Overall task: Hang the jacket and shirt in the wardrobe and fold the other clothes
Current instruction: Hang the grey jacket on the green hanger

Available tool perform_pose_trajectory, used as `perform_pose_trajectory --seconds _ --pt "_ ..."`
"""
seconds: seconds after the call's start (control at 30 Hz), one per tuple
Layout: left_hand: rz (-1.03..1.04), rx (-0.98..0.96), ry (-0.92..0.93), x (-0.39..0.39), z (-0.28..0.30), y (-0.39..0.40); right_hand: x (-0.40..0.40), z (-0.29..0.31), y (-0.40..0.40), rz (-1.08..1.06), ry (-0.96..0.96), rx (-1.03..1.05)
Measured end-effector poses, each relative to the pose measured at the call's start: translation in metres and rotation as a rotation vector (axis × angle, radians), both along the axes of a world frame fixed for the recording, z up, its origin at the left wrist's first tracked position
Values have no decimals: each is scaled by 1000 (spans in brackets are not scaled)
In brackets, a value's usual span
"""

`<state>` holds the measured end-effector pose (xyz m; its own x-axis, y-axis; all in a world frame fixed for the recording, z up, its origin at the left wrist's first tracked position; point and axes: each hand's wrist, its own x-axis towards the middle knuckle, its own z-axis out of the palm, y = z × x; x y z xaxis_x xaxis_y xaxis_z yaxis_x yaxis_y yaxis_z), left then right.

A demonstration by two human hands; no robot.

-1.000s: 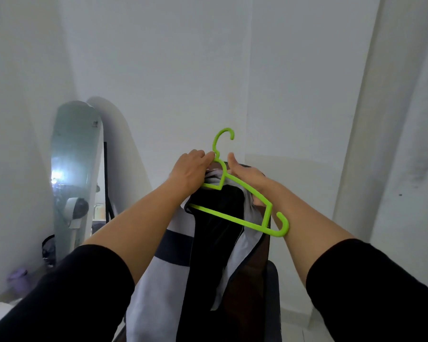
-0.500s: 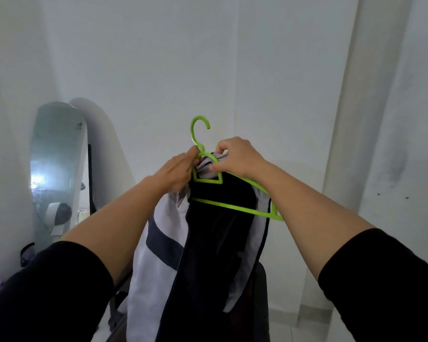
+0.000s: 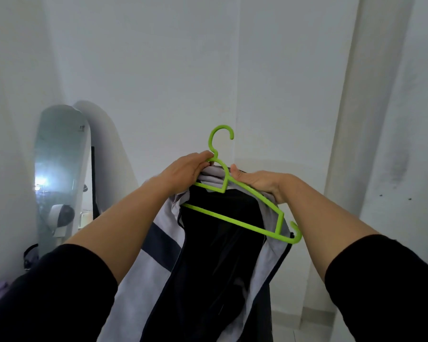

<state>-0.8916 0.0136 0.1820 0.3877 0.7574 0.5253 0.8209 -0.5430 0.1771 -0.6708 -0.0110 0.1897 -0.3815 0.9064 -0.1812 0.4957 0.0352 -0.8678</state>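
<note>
A light grey jacket [image 3: 156,265] with a dark stripe and black lining hangs open in front of me, held up at chest height. A bright green plastic hanger [image 3: 235,219] lies across its collar, hook pointing up. My left hand [image 3: 185,172] grips the collar and the hanger's neck just below the hook. My right hand [image 3: 260,181] holds the jacket's right shoulder against the hanger's right arm, thumb up beside the collar. The jacket's lower part runs out of the frame.
A tall rounded mirror [image 3: 59,174] leans on the white wall at the left, with small items on the floor near its foot. A white pillar or wall edge [image 3: 356,119] stands at the right. Pale floor tiles [image 3: 309,319] show at the lower right.
My right hand has slid from the collar out along the hanger's right arm to the shoulder. The hanger's right end shows again. My left hand stays at the neck.
</note>
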Motion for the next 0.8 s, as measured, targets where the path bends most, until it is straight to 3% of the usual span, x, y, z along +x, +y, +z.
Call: perform_pose_trajectory --seconds 0.2,0.27,0.33,0.53,0.73,0.8 --pt "27 41 138 -8 -1 3 15 -19 7 164 197 -181" --pt "51 49 159 -10 0 3 15 -22 10 214 180 -188" --pt "67 66 169 -11 1 3 13 -27 14 178 73 -112" --pt "101 156 323 -13 4 -2 -1 -29 19 -165 77 263" --pt "166 257 421 -14 14 -6 11 -13 10 179 -107 -64" --pt "164 275 435 -12 15 -4 10 -9 11 191 -154 -146"
